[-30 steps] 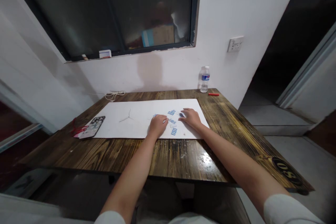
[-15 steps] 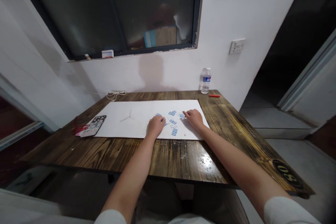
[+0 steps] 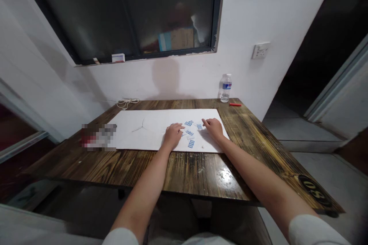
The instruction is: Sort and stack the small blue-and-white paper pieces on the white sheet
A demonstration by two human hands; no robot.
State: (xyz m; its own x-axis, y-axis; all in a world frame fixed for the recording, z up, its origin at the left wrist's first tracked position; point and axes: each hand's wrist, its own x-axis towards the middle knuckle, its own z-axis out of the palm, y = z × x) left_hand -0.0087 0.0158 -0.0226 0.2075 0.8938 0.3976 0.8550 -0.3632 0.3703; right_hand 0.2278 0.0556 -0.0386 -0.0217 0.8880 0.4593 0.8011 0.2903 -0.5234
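A long white board or sheet (image 3: 155, 118) lies on the wooden table. Several small flat pieces with blue outlines are scattered over its right half, among them a lower piece (image 3: 191, 144), a middle piece (image 3: 189, 132) and an upper piece (image 3: 188, 123). My left hand (image 3: 173, 137) rests at their left, fingers stretched out to the right, partly covering a piece. On the other side, my right hand (image 3: 213, 128) is closed with thumb and forefinger together, just right of another blue-outlined piece (image 3: 199, 126). Anything in that pinch is too small to make out.
Thin dark lines forming a three-armed shape (image 3: 142, 126) mark the board's left half. A blurred-out object (image 3: 99, 136) covers its left end. Along the back are a white cable (image 3: 126, 102), a water bottle (image 3: 225, 89) and a red pen-like stick (image 3: 235, 104).
My left hand has unfolded from a closed grip, its fingers now reaching to the right. My right hand has shifted very slightly right, away from the nearest piece.
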